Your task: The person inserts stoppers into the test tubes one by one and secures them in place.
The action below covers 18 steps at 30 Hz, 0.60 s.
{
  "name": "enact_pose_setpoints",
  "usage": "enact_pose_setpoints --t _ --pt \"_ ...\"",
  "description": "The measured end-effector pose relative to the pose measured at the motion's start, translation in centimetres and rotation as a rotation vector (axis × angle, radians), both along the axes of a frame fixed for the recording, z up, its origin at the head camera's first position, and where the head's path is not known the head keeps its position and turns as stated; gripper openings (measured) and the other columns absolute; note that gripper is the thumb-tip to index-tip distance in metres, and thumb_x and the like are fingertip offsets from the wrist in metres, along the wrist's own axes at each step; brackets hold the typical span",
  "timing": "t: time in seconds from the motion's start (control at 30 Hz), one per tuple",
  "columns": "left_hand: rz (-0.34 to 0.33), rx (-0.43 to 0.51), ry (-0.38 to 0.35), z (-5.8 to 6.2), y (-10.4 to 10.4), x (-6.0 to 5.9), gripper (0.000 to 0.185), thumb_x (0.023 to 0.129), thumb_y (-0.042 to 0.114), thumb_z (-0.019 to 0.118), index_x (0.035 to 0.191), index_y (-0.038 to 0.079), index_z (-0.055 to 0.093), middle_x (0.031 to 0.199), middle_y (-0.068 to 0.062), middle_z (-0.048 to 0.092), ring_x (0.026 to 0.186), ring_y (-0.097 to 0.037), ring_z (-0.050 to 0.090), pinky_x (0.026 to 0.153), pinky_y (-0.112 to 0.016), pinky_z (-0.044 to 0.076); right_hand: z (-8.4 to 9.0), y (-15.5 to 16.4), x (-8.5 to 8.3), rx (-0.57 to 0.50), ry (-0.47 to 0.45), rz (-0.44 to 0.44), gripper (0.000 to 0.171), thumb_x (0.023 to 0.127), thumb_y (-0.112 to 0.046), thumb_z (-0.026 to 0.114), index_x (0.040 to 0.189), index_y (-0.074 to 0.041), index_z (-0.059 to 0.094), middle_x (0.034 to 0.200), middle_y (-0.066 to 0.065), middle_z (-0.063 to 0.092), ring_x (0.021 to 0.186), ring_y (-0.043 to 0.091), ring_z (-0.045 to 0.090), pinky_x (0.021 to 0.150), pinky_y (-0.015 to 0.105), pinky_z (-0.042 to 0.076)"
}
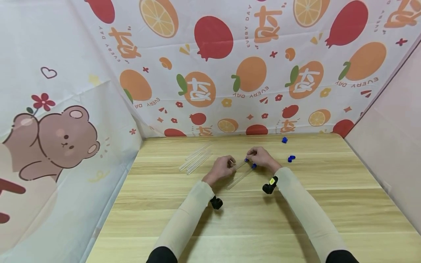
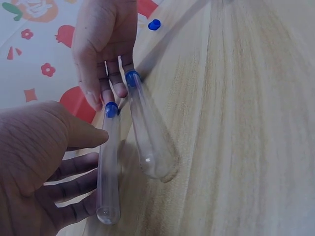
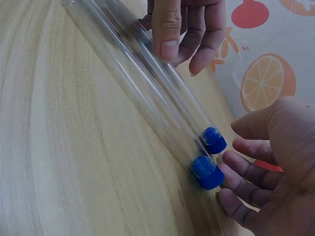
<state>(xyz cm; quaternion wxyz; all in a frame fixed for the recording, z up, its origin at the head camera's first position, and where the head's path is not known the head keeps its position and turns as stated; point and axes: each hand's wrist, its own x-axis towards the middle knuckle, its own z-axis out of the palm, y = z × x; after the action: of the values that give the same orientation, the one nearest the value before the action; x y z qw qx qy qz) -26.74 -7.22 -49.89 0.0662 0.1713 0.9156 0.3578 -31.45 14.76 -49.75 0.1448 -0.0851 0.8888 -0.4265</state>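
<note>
My left hand holds a clear test tube with a blue cap, thumb on top and fingers underneath. A second capped tube lies beside it on the wooden table. In the right wrist view the two blue caps sit side by side. My right hand is at the capped ends. Its fingers are relaxed and touch or nearly touch the caps without gripping them.
Several uncapped clear tubes lie left of the hands. Two loose blue caps rest to the right, toward the back. Printed fabric walls enclose the table on the left, back and right.
</note>
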Motion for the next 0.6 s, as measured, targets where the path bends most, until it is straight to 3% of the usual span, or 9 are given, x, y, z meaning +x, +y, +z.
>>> enact_pose_setpoints --t 0.33,0.6 --pt "0.029 0.011 0.007 0.6 -0.6 -0.6 0.035 0.096 0.01 0.066 0.13 0.001 0.061 0.113 -0.017 0.069 0.099 -0.029 0.069 0.085 -0.043 0.059 1.4 0.6 0.1 -0.027 -0.002 -0.02 0.032 0.103 -0.026 0.057 0.126 -0.003 0.06 0.12 0.016 0.063 0.103 0.026 0.064 0.082 0.03 0.054" --pt "0.074 -0.021 0.067 2.2 -1.4 -1.4 0.035 0.096 0.01 0.066 0.129 0.001 0.062 0.114 -0.017 0.069 0.101 -0.031 0.067 0.087 -0.045 0.058 3.6 1.6 -0.2 -0.021 0.092 0.013 0.035 0.104 -0.027 0.056 0.129 -0.002 0.059 0.126 0.018 0.063 0.115 0.033 0.062 0.092 0.04 0.055"
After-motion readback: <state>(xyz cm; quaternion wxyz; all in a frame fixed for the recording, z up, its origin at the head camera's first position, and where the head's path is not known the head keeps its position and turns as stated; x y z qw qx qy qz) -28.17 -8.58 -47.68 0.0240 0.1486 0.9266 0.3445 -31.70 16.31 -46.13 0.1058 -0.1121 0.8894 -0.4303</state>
